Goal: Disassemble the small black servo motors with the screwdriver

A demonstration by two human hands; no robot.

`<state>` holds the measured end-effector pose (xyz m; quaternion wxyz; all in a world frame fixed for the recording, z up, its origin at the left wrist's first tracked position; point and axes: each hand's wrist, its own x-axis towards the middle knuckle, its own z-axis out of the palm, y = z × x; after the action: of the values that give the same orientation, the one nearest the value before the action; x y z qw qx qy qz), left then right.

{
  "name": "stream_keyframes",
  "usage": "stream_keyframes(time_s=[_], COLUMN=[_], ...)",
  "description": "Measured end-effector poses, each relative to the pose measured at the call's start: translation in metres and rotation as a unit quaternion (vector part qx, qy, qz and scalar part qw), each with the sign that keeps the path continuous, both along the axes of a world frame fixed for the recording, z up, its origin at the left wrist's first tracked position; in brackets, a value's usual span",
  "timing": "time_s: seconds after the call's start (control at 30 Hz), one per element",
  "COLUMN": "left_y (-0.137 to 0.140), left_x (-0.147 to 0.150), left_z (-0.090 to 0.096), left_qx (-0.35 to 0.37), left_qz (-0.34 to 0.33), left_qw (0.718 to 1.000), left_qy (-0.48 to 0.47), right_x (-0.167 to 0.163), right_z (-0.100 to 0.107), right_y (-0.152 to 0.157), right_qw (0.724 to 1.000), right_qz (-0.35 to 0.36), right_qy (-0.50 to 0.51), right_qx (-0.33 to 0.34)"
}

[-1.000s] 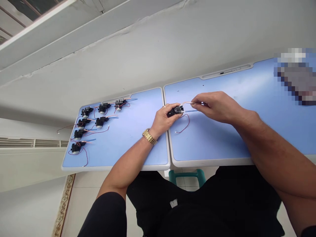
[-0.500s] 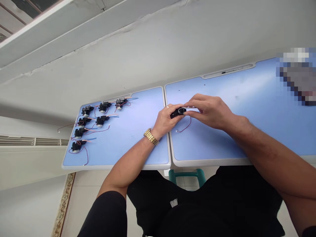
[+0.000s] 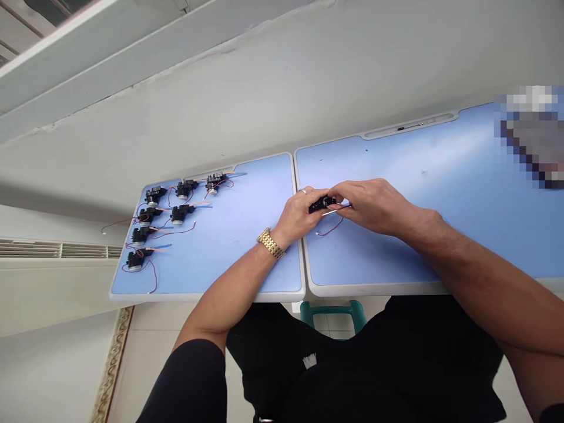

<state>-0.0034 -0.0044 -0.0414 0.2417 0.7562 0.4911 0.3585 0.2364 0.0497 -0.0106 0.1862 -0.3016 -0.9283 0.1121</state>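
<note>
My left hand (image 3: pixel 302 214), wearing a ring, is closed around a small black plastic unit (image 3: pixel 321 204) just above the table, near the seam. My right hand (image 3: pixel 374 202) meets it from the other side, its thumb and fingers pinched at the unit's right end. From those fingers a thin pale stick (image 3: pixel 333 211) slants down to the left, in front of the unit; its exact kind is not clear. A thin dark red wire (image 3: pixel 331 230) with a small white connector trails below onto the table. The fingers hide much of the unit.
Several similar black units (image 3: pixel 180 214) with red wires and blue and orange strips lie on the left table (image 3: pixel 247 258). A pen (image 3: pixel 412 126) rests in the right table's groove. A blurred dark object (image 3: pixel 535 141) lies far right. A green stool (image 3: pixel 333 308) stands below.
The pale stick has swung from level, at the unit's end, to slanting below it. My right hand has dipped a little, its fingers now closer over the unit. The unit has shifted slightly right.
</note>
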Motion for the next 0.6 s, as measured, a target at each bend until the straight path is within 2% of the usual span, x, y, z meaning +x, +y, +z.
stream_keyframes(time_s=[0.23,0.43,0.6], left_y=[0.001,0.002,0.003], left_x=[-0.003,-0.004,-0.005], left_z=[-0.002,-0.002,-0.003], left_qx=[0.001,0.006,0.010], left_qz=[0.001,0.001,0.004], left_qw=[1.000,1.000,1.000], left_qy=[0.006,-0.008,-0.013], right_x=[0.007,0.009,0.011], right_z=[0.005,0.020,0.023], right_y=[0.003,0.006,0.012], right_qw=[1.000,0.996,0.991], right_qz=[0.000,-0.016,-0.056], right_qy=[0.002,0.023,0.022], right_qx=[-0.009,-0.088,-0.120])
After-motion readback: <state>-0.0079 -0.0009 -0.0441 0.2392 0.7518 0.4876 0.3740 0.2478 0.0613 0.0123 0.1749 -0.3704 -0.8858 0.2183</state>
